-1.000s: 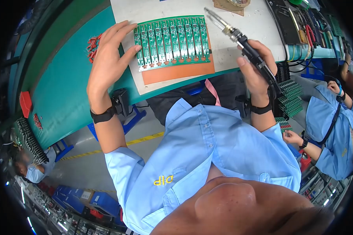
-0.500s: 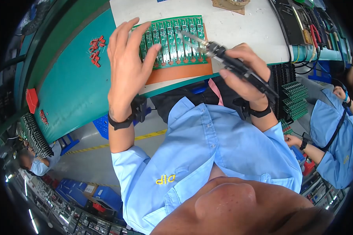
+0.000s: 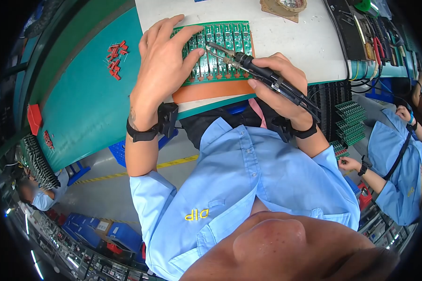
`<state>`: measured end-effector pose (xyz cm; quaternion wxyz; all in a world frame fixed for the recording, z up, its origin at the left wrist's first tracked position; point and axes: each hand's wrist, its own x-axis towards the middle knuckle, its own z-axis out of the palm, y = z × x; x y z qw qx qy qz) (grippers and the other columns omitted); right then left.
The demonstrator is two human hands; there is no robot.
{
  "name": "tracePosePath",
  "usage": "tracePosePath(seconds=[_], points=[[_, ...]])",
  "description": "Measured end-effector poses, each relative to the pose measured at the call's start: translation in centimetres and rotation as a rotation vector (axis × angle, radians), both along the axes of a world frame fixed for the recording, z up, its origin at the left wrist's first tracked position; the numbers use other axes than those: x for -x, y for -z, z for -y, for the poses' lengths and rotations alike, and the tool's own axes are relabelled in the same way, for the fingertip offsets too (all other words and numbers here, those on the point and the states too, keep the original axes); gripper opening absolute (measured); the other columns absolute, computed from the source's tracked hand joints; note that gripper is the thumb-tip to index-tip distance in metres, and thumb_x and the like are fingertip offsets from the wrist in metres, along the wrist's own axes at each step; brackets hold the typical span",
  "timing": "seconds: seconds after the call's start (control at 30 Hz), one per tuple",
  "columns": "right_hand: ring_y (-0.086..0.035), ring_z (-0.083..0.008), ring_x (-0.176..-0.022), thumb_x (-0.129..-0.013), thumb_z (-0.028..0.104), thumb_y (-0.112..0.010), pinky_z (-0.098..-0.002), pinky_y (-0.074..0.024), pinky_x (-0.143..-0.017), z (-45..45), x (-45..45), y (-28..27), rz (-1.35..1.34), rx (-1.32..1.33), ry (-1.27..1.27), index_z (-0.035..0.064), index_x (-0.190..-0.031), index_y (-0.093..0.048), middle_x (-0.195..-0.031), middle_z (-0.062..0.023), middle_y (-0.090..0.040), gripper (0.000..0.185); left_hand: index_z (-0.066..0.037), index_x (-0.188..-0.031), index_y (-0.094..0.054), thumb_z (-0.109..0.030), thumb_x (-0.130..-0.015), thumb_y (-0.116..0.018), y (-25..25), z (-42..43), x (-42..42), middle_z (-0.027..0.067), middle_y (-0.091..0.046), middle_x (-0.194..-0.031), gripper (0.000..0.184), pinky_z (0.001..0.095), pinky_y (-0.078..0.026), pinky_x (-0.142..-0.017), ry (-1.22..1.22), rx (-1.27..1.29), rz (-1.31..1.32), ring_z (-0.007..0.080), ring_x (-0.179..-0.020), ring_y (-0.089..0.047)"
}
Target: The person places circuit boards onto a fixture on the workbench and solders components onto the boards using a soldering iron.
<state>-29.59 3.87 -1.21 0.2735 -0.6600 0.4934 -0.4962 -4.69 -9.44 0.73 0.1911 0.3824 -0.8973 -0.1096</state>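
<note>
A panel of green circuit boards [image 3: 241,47] rests on an orange-brown board [image 3: 220,90] at the bench's front edge. My left hand [image 3: 166,56] lies over the panel's left part, fingers stretched out and thumb apart, the fingertips on or just above the boards; it covers that side. In my right hand [image 3: 283,84] is a black soldering iron [image 3: 267,75] with a thin second tube beside its tip, gripped like a pen. The tip points left, at the panel's middle near my left thumb. Whether it touches a board I cannot tell.
Red components with wire legs [image 3: 115,61] lie on the green mat [image 3: 89,98] at left. A round container [image 3: 288,5] stands at the back, and hand tools [image 3: 373,44] lie at right. Stacked circuit boards [image 3: 350,122] and a co-worker's sleeve [image 3: 394,192] are at far right.
The soldering iron's tip has shifted left and down across the panel, closer to my left thumb. My left hand has slid slightly right, its fingers more bent over the boards.
</note>
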Motion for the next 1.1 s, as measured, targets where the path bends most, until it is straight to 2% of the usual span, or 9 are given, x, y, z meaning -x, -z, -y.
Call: tracePosePath(seconds=[0.57,0.83,0.93,0.97,1.07,1.1], points=[[-0.064,-0.0175,-0.083,-0.079,-0.005,-0.082,-0.029,-0.0491,-0.074,0.2,-0.3,-0.1,-0.022,0.025,0.007,-0.0007,-0.121,-0.069,-0.095,-0.0114,-0.071,0.044,-0.018,-0.127,-0.073,-0.027,-0.089,-0.081,0.2,0.2,0.0,0.0157,-0.058,-0.147,0.041,0.053,-0.03,-0.119,-0.009,-0.034,-0.034,0.0372,-0.141,-0.046],[-0.065,-0.0172,-0.087,-0.08,-0.004,-0.082,-0.029,-0.0508,-0.077,-1.0,1.5,-1.7,0.007,0.072,0.044,-0.0037,-0.122,-0.068,-0.104,-0.0127,-0.072,0.044,-0.018,-0.129,-0.073,-0.028,-0.089,-0.08,0.2,0.3,0.0,0.0151,-0.058,-0.147,0.041,0.0531,-0.03,-0.119,-0.011,-0.051,-0.027,0.0371,-0.142,-0.045],[-0.065,-0.0152,-0.091,-0.085,-0.003,-0.081,-0.0283,-0.0528,-0.083,-0.6,3.6,-1.5,-0.068,0.102,0.271,-0.0043,-0.125,-0.066,-0.112,-0.0131,-0.072,0.043,-0.018,-0.129,-0.072,-0.028,-0.09,-0.08,0.1,0.3,0.0,0.0148,-0.058,-0.147,0.041,0.0531,-0.03,-0.119,-0.018,-0.055,-0.018,0.037,-0.142,-0.045],[-0.065,-0.0152,-0.091,-0.085,-0.003,-0.081,-0.0283,-0.0528,-0.083,0.0,4.2,-0.9,-0.066,0.105,0.275,-0.0043,-0.125,-0.066,-0.112,-0.0131,-0.072,0.043,-0.018,-0.13,-0.072,-0.028,-0.09,-0.079,0.2,0.3,0.0,0.0147,-0.058,-0.148,0.041,0.0531,-0.03,-0.119,-0.021,-0.062,-0.013,0.0369,-0.142,-0.045],[-0.065,-0.013,-0.096,-0.089,0.0,-0.08,-0.0274,-0.054,-0.088,2.2,6.0,1.8,0.158,0.049,0.497,-0.0031,-0.129,-0.065,-0.115,-0.0124,-0.072,0.044,-0.018,-0.13,-0.072,-0.028,-0.09,-0.079,0.3,0.4,0.0,0.0147,-0.058,-0.148,0.041,0.0534,-0.031,-0.119,-0.011,-0.065,-0.006,0.0374,-0.142,-0.045],[-0.065,-0.013,-0.096,-0.089,0.0,-0.08,-0.0274,-0.054,-0.088,2.3,6.1,2.1,0.161,0.056,0.499,-0.0031,-0.129,-0.065,-0.115,-0.0124,-0.072,0.044,-0.019,-0.13,-0.072,-0.028,-0.091,-0.079,0.3,0.5,-0.1,0.0147,-0.058,-0.148,0.041,0.0535,-0.031,-0.119,-0.012,-0.067,-0.003,0.0377,-0.142,-0.045]])
